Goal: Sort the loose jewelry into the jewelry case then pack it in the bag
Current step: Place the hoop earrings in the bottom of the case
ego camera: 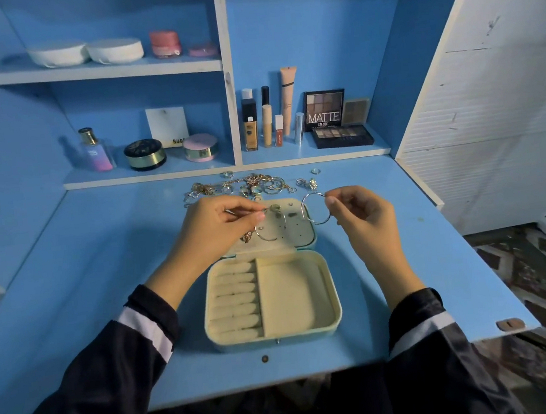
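Note:
An open cream jewelry case (pixel 336 304) lies on the blue desk, its lid (pixel 306 233) folded back flat. Ring rolls fill its left half; the right compartment holds nothing. My left hand (pixel 213 229) pinches a thin silver hoop earring (pixel 268 229) over the lid. My right hand (pixel 362 218) pinches a second hoop earring (pixel 315 207) at the lid's right edge. A small gold piece (pixel 247 237) lies on the lid by my left fingers. A pile of loose jewelry (pixel 252 183) is spread behind the case. No bag is in view.
Shelves at the back hold a perfume bottle (pixel 94 150), powder jars (pixel 145 154), foundation tubes (pixel 266 120) and eyeshadow palettes (pixel 341 135). The desk's front edge (pixel 282 384) is close to me; its right edge drops to a patterned floor (pixel 538 274).

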Demonstrator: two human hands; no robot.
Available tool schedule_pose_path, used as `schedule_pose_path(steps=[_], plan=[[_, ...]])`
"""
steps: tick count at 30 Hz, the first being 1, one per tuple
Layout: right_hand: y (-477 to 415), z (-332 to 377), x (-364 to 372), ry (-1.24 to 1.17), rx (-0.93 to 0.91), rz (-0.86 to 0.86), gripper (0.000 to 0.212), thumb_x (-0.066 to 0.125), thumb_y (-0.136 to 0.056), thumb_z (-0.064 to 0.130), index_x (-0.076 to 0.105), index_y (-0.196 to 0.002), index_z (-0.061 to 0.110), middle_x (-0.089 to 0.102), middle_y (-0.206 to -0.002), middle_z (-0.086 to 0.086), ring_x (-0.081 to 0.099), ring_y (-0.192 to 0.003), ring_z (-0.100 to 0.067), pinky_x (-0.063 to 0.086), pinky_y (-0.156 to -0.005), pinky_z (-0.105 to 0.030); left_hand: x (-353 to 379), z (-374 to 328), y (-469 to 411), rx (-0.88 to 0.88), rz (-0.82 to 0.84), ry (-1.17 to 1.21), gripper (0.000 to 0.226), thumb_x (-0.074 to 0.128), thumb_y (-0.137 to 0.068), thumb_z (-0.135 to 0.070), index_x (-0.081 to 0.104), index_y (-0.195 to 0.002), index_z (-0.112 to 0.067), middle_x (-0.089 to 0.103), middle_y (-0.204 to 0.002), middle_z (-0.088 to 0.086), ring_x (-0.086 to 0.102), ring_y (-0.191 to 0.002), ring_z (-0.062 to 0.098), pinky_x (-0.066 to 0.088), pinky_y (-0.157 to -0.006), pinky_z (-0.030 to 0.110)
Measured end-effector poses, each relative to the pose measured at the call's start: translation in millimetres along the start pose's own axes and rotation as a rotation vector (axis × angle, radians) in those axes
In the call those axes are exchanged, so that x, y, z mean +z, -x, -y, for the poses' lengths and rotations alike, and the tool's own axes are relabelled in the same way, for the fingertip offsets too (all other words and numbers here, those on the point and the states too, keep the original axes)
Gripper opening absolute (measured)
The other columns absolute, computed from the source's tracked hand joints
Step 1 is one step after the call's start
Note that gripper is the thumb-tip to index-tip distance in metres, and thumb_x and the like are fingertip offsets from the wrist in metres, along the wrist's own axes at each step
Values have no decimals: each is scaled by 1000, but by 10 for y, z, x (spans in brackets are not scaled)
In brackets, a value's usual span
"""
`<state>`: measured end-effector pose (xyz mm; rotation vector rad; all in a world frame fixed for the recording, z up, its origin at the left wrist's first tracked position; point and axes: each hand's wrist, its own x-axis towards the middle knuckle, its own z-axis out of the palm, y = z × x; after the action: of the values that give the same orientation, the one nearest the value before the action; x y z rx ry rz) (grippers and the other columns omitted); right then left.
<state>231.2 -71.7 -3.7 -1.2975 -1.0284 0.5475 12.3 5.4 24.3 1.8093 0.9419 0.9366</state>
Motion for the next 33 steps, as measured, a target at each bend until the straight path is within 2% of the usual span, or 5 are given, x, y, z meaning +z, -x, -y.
schedule_pose_path(steps=[6,11,16,26,33], plan=[[150,-50,-37,-8,15,-4,5,66,-91,13,71,-90,12,67,-81,-5,55,-71,-14,45,-65,-28,49,-140,141,0,231,-265,13,81,-80,-17,78,-86,-28,75,-81,-11,68,-74,5,54,-73,17],[160,-60,-56,10,15,6,5,66,-91,13,71,-90,11,68,-81,-2,58,-71,-11,46,-66,-24,64,-233,120,40,397,-448,12,80,-81,-23,78,-89,-32,73,-82,-18,63,-79,-7,47,-73,9],[166,-88,-73,11,12,13,5,66,-91,14,71,-91,11,68,-81,2,57,-70,-8,46,-67,-24,89,-242,101,88,469,-556,9,77,-83,-24,79,-91,-29,69,-84,-17,60,-81,-5,50,-78,20],[176,-71,-66,11,0,28,7,66,-91,12,70,-93,7,68,-81,2,59,-72,-8,48,-67,-21,142,-167,174,265,408,-680,11,76,-85,-22,79,-94,-27,58,-76,-16,51,-75,-5,38,-68,14],[186,-62,-71,27,-2,37,7,66,-91,12,71,-92,7,70,-84,-1,61,-76,-10,51,-70,-24,141,-33,273,245,285,-604,14,80,-80,-20,80,-93,-25,54,-74,-11,48,-69,-2,33,-62,11]])
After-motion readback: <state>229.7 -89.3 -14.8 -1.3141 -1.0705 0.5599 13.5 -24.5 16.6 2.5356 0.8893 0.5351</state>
